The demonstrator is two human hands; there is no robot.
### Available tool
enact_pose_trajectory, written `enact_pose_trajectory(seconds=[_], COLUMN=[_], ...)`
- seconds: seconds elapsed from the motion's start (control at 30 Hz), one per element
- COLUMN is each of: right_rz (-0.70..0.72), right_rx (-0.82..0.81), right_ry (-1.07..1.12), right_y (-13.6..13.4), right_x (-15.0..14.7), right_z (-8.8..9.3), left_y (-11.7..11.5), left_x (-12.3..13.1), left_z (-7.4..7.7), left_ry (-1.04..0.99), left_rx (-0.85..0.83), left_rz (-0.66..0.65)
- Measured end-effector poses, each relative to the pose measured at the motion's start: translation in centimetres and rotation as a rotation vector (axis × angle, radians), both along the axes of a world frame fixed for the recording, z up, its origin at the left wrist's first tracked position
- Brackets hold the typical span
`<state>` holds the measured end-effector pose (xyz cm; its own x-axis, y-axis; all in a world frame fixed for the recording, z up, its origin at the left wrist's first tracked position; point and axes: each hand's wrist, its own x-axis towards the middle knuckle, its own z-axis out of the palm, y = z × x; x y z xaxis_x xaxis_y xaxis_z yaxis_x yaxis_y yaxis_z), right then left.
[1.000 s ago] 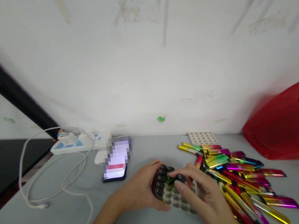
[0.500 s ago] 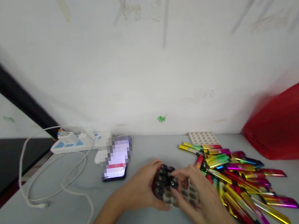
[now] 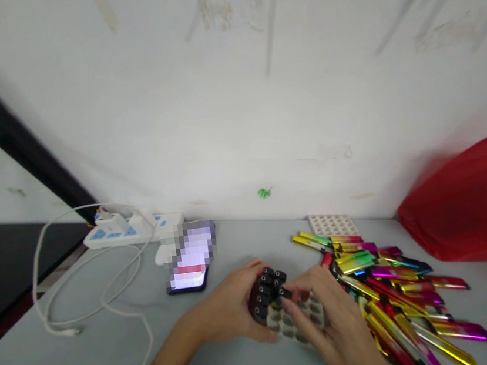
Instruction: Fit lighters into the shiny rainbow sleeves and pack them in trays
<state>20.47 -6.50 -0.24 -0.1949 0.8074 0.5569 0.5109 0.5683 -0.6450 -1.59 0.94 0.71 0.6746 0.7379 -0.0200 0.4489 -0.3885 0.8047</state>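
Observation:
My left hand [image 3: 241, 304] is wrapped round the left end of a pale tray with rows of holes [image 3: 296, 323], held above the grey table. Several small black pieces [image 3: 263, 289], each with a light ring on its end, stand close together in that end of the tray. Thumb and fingers of my right hand [image 3: 331, 320] pinch another small black piece [image 3: 284, 292] just right of the cluster. What lies below that piece is hidden. Open holes show at the tray's right part, partly behind my right hand.
Shiny multicoloured sticks [image 3: 398, 288] lie piled on the right. Behind them a second holed tray [image 3: 332, 223] lies by the wall, with a red bag [image 3: 465, 220] at far right. A phone [image 3: 193, 257], a power strip [image 3: 118, 230] and a loose white cable [image 3: 102, 300] occupy the left.
My right hand has brought the pinched black piece slightly up, closer to the other black pieces, and the piece now tilts. My left hand holds the tray nearly as before.

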Motion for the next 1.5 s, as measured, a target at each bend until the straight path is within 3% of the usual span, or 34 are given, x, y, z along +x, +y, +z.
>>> enact_pose_trajectory(seconds=[0.43,0.77,0.9,1.03,1.17,1.3,1.5], right_rz=[0.082,0.022,-0.145,-0.415,-0.506,-0.48,-0.325], right_rx=[0.003,-0.028,0.03,0.105,0.125,0.101,0.058], right_ry=[-0.043,-0.055,-0.129,-0.412,-0.624,-0.665,-0.508], right_y=[0.1,-0.1,-0.1,0.8,1.6,1.5,0.9], right_x=[0.6,0.4,0.7,1.5,2.4,2.4,1.2], right_z=[0.1,-0.2,-0.2,-0.3,-0.5,-0.9,-0.6], left_y=[-0.1,-0.1,-0.2,-0.3,-0.1,-0.1,-0.2], left_x=[0.0,0.0,0.0,0.1,-0.1,-0.1,-0.1], left_z=[0.3,0.3,0.5,0.4,0.1,0.0,0.0], left_ry=[0.018,-0.007,-0.004,-0.002,-0.011,-0.022,-0.013], left_rx=[-0.043,-0.039,-0.049,-0.056,-0.067,-0.056,-0.067], left_rz=[-0.001,-0.014,0.004,0.012,0.006,-0.006,0.01])
